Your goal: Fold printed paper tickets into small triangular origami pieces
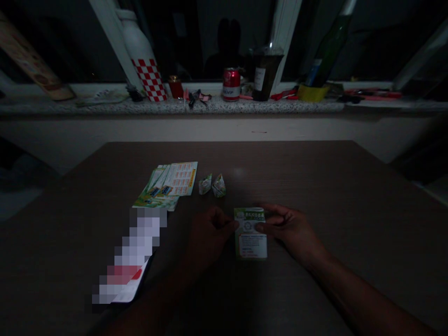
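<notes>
A small printed paper sheet (252,245), green and white with a round emblem, is held above the table between my two hands. My left hand (212,233) pinches its left edge between thumb and finger. On the other side, my right hand (292,228) grips the right edge, thumb in front and fingers behind. Beyond my left hand stand two small folded paper shapes (219,185) with green and white print. Left of them lies a fanned stack of printed leaflets (180,179), green, white and orange.
A lit phone (129,289), partly blurred out, lies at the left of the brown table (315,172). Along the windowsill (210,107) stand a red-checked white bottle (150,77), a red can (231,85), a dark cup (264,74) and a green bottle (329,51).
</notes>
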Tool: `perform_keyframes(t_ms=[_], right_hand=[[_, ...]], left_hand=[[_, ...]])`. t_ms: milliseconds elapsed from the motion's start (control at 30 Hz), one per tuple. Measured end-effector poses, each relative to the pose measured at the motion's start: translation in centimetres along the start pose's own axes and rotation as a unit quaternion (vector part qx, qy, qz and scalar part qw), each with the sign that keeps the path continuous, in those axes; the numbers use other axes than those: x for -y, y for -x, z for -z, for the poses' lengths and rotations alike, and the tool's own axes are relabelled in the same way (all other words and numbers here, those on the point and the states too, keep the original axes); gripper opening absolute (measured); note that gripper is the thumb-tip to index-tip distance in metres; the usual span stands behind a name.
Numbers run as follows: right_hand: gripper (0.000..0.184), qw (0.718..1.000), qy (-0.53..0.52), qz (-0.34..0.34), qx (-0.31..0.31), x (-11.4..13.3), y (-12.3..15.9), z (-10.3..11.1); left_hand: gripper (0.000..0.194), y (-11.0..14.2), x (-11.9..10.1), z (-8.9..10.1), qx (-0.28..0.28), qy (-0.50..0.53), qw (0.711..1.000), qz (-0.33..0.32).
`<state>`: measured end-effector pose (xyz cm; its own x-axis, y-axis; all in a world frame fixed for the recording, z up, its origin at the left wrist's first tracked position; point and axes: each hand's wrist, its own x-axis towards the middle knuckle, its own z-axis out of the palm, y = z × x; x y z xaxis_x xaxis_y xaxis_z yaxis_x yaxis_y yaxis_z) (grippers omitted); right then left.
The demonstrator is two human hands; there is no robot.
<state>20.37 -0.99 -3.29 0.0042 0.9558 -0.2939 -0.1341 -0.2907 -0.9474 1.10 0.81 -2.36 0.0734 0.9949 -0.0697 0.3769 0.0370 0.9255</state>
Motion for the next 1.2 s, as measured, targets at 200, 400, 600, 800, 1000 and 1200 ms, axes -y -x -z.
perform_keyframes(t_ms=[200,400,600,800,1000,1200], right_hand=[[0.062,0.996,0.074,0.056,-0.003,-0.2,-0.3,0.6],[0.041,0.966,0.182,0.177,-0.052,-0.9,-0.7,1.5],[0.032,0.931,0.263,0.252,0.01,-1.8,-0.8,0.5],[0.022,0.908,0.303,0.288,0.019,-1.7,-1.2,0.3],[0.017,0.878,0.364,0.309,0.039,-1.2,-0.8,0.9],[0.044,0.846,0.445,0.29,0.042,-1.2,-0.6,1.7]], left_hand=[[0.022,-0.6,0.5,0.5,-0.01,-0.075,0.997,-0.016],[0.014,-1.3,0.9,1.0,-0.026,-0.115,0.993,-0.017],[0.015,-1.2,0.6,0.7,-0.021,-0.129,0.991,-0.026],[0.014,-1.3,0.6,0.8,-0.022,-0.137,0.99,-0.032],[0.013,-1.3,1.0,0.8,-0.017,-0.138,0.99,-0.032],[0.014,-1.3,0.7,0.8,-0.015,-0.152,0.988,-0.032]])
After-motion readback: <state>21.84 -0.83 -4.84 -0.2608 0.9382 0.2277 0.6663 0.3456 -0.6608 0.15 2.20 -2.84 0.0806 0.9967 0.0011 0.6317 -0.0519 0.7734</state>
